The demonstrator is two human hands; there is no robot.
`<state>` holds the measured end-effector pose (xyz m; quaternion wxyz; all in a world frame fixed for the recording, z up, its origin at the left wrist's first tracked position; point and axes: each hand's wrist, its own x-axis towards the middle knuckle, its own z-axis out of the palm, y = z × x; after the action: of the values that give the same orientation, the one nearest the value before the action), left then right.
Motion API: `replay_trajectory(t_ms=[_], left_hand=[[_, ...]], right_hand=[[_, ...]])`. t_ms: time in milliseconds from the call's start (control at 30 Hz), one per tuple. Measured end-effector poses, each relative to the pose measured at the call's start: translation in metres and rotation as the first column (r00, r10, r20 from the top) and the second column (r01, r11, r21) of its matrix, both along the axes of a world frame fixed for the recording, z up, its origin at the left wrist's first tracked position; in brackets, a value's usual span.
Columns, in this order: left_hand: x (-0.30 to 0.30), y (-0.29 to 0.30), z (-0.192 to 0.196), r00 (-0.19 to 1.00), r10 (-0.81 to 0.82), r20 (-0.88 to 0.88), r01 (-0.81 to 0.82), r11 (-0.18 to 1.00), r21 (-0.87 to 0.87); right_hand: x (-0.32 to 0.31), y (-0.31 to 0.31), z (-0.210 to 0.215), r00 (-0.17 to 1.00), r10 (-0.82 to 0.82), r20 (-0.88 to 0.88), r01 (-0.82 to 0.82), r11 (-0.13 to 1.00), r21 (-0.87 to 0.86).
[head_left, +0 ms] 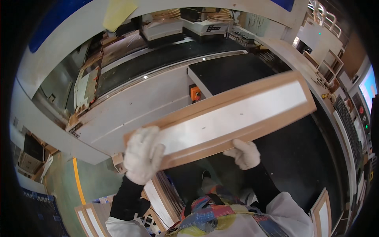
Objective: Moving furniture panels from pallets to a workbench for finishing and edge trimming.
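Observation:
A long cabinet door panel (237, 116), with a brown wood-coloured frame and a glossy white centre, is held up in front of me. It slants upward to the right, over the edge of a machine. My left hand (143, 155), in a white glove, grips its left end with the fingers over the face. Along the lower edge, my right hand (244, 155), also white-gloved, holds it near the middle. The fingers of that hand are partly hidden by the panel.
Behind the panel is a machine with a black bed (166, 59) and a black side table (233, 69). An orange switch box (195, 93) sits below it. More framed panels stand at lower left (92, 219) and lower right (323, 215). A keyboard (347, 126) lies at right.

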<state>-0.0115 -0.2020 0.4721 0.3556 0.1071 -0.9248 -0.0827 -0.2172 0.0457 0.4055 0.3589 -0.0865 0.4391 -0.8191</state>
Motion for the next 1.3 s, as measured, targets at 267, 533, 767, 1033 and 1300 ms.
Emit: replay_trajectory(t_ms=[267,533,767,1033,1300], left_hand=[[-0.186,0.0,-0.035,0.892,-0.449,0.044,0.441,0.889,0.124],[-0.354,-0.033,-0.064,0.832,-0.534,0.153,0.501,0.84,0.206],[-0.486,-0.058,-0.089,0.807,-0.551,0.211,0.554,0.831,0.052],[-0.585,-0.048,-0.104,0.726,-0.436,0.531,0.456,0.884,0.103],[-0.699,-0.057,-0.106,0.754,-0.426,0.5,0.452,0.889,0.075]], right_hand=[[-0.134,-0.022,-0.004,0.8,-0.548,0.244,0.565,0.825,0.001],[-0.304,-0.099,-0.026,0.598,-0.602,0.53,0.767,0.621,-0.16],[-0.349,-0.106,-0.028,0.873,-0.43,0.232,0.427,0.902,0.064],[-0.311,0.002,-0.042,0.511,0.593,-0.622,0.828,-0.144,0.542],[-0.418,-0.019,-0.047,0.521,0.59,-0.617,0.843,-0.246,0.477]])
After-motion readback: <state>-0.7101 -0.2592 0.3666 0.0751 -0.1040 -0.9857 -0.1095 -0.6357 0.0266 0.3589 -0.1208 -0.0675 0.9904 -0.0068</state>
